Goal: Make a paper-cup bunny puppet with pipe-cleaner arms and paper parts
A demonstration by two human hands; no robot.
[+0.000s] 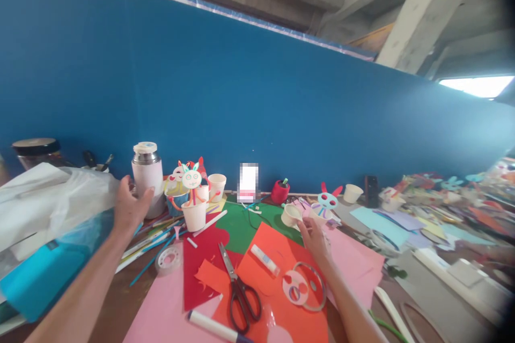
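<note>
My left hand is wrapped around a pale pink thermos with a steel neck and white cap, upright by the blue wall. On the right, my right hand pinches the edge of a small white paper cup, which is tilted on the green paper. Black-handled scissors lie partly open between my arms, on orange paper. A glue stick and a round pink paper face rest near my right forearm. Beside the thermos stands a paper-cup rabbit figure.
A tape roll, a marker and several pipe cleaners and pens lie in front. Another rabbit cup, a red pot and a phone-like screen line the wall. Blue packaging sits left; paper scraps crowd the right.
</note>
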